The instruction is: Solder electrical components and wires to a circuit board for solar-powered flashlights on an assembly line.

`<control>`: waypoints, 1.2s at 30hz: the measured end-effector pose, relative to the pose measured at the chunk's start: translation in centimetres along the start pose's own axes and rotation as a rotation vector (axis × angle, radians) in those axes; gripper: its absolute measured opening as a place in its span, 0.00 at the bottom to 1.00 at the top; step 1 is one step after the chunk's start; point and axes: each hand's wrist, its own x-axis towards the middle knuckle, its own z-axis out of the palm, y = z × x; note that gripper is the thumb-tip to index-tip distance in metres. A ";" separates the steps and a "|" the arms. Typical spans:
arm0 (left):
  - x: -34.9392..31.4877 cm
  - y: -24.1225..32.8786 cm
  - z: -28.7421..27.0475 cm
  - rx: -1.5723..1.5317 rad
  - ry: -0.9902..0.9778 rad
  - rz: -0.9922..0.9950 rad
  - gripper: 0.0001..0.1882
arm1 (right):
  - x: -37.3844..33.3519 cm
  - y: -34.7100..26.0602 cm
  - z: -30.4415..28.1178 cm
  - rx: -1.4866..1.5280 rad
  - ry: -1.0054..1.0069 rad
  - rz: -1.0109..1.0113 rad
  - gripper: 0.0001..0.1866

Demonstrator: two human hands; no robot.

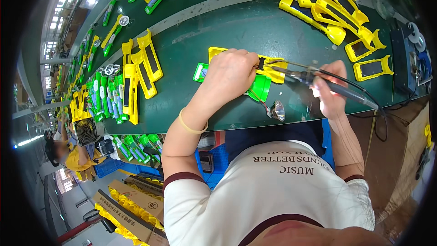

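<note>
The left hand point(230, 74) grips the yellow cover point(276, 75) by the green case point(261, 86) on the table point(191, 32); the right hand point(334, 102) holds the soldering iron point(349, 92) — best kept steady and clear of the thin wires point(263, 103) by the lamp point(277, 110).

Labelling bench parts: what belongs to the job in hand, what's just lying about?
In use:
soldering iron in right grip
yellow casing in left grip
green casing
wired lamp cup

Apparently just lying about:
yellow pile, upper right
green row, left
fan
cardboard box
</note>
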 end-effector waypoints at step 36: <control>-5.7 -1.4 -1.4 -1.529 0.244 -0.466 0.07 | 1.4 -0.9 2.8 0.072 0.053 0.044 0.14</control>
